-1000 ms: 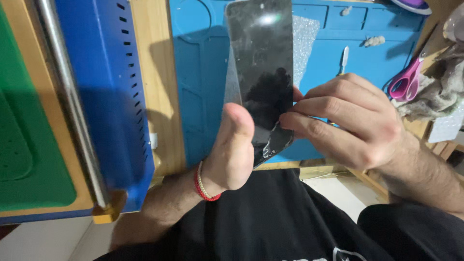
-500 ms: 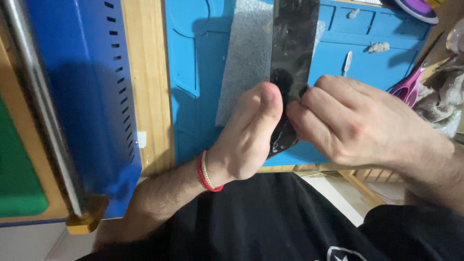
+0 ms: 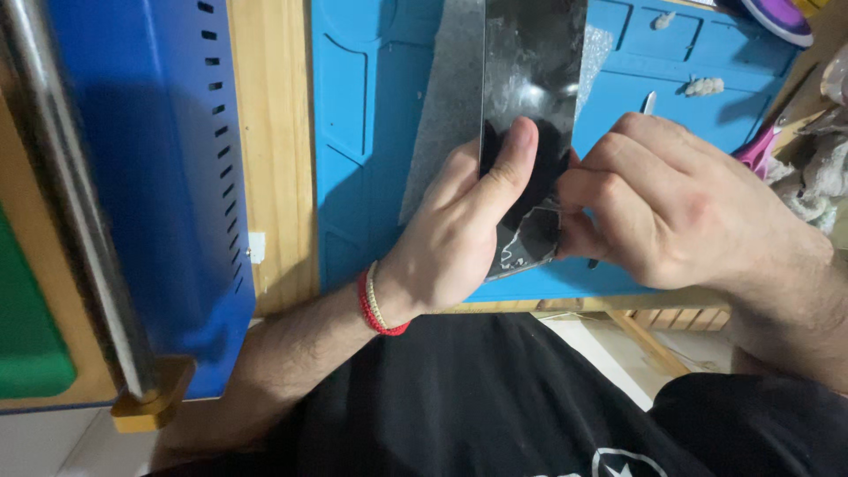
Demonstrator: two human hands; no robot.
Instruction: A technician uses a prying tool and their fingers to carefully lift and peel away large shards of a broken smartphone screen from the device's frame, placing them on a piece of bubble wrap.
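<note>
My left hand [image 3: 459, 238] is clamped around the lower part of a long, glossy black glass panel [image 3: 533, 62], thumb pressed flat along its front face and the other fingers hidden behind it. The panel stands nearly upright in my grip, held above the bright blue silicone work mat [image 3: 371, 132] that covers the wooden table [image 3: 274, 132], its upper end running out of the top of the view. Its bottom corner is cracked and flaking, with pale jagged edges showing against the dark surface. My right hand [image 3: 671, 208] is closed just beside it, fingertips pinched together on that broken lower edge, touching the panel right below my left thumb; I cannot tell what, if anything, sits between those fingertips.

A grey textured sheet [image 3: 450, 106] lies on the mat behind the panel. Farther right on the mat are small whitish scraps [image 3: 704, 86] and a thin metal tool [image 3: 649, 102], well apart from my hands. Pink-handled scissors [image 3: 758, 150] and a crumpled grey cloth [image 3: 821, 177] sit at the right edge. To my left stands a blue perforated metal housing [image 3: 168, 177] with a steel bar [image 3: 71, 203] running along it. A red and white braided bracelet [image 3: 375, 305] circles my left wrist.
</note>
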